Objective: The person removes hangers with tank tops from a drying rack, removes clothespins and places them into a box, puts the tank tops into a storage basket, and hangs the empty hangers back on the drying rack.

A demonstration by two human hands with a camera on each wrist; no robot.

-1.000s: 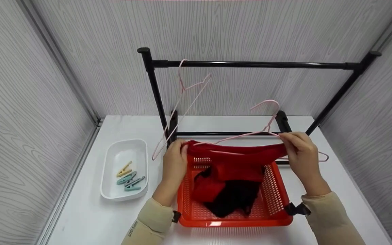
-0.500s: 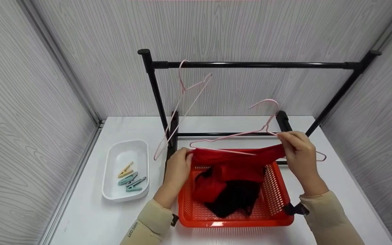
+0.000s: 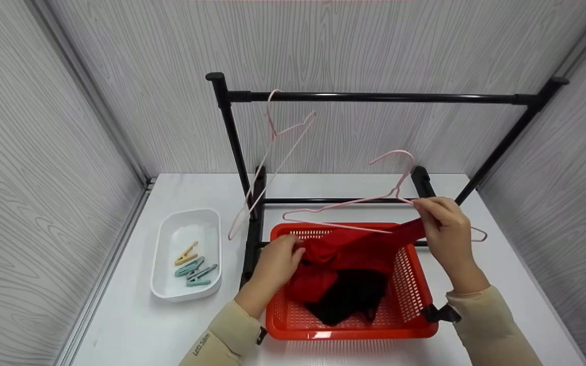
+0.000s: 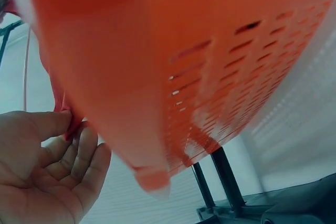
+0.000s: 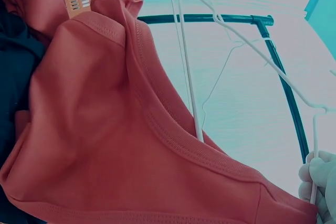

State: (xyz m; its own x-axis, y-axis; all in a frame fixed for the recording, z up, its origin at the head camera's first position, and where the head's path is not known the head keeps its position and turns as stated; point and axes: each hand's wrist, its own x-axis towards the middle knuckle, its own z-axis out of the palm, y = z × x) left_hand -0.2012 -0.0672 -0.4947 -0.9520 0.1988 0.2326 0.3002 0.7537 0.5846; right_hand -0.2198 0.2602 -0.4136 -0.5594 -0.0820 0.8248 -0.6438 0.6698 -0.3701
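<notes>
Red briefs with stitched edges stretch between my two hands over the red-orange basket. My right hand pinches one side of the briefs together with a pink wire hanger, its hook pointing up and left. In the right wrist view, the hanger's lower bar drops behind the edge of the briefs. The hanger's left end stands free above the cloth. My left hand pinches the other end of the briefs, close over the basket's left side; its other fingers are loosely bent.
Black cloth and more red cloth lie in the basket. A black rack stands behind, with a second pink hanger on its bar at the left. At left, a white tray holds several clothespins.
My left hand has moved down and right toward the basket with its end of the briefs, baring the hanger's left end. The right hand has stayed nearly still.
</notes>
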